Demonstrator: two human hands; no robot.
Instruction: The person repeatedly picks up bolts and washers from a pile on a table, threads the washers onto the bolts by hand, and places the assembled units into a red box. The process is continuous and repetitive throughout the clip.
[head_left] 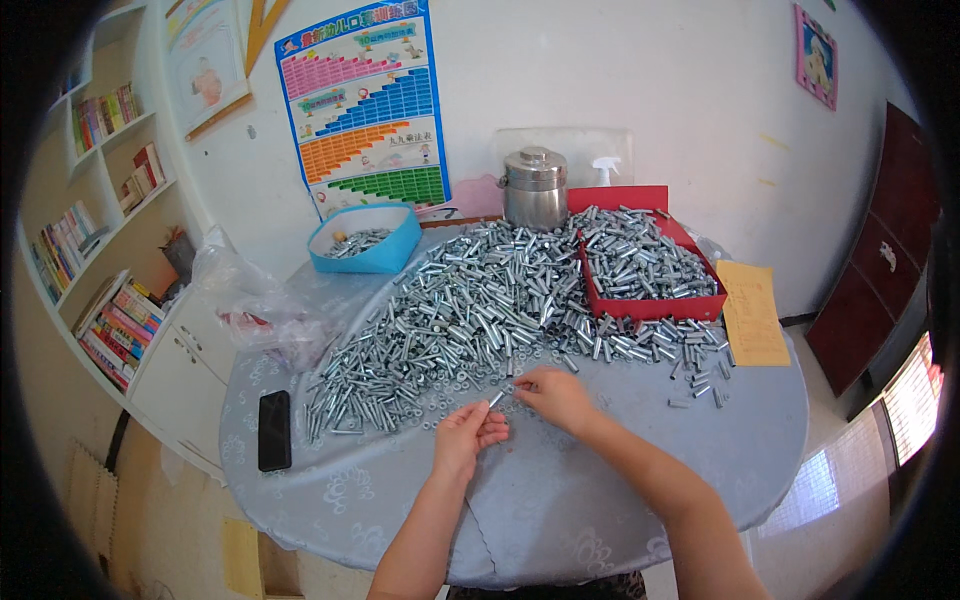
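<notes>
My left hand (pixel 468 436) is closed, with a slim silver metal piece (pixel 496 399) held up between thumb and fingertips. It looks like a bolt or a sleeve, too small to tell which. Close by on the right, my right hand (pixel 553 398) pinches at the far end of that piece; whatever is in its fingertips is too small to make out. Both hands hover over small metal rings (pixel 455 385) scattered along the pile's front edge. Just beyond lies a big heap of silver metal tubes (pixel 490 290), with thinner bolt-like pieces (pixel 365 385) toward the left.
A red box (pixel 655 312) full of metal tubes stands at the right, beside a tan paper (pixel 752 315). Behind the heap is a lidded steel pot (pixel 535 190). Leftward are a blue bin (pixel 385 250), a plastic bag (pixel 265 310) and a black phone (pixel 274 430) on the grey-clothed table (pixel 380 500).
</notes>
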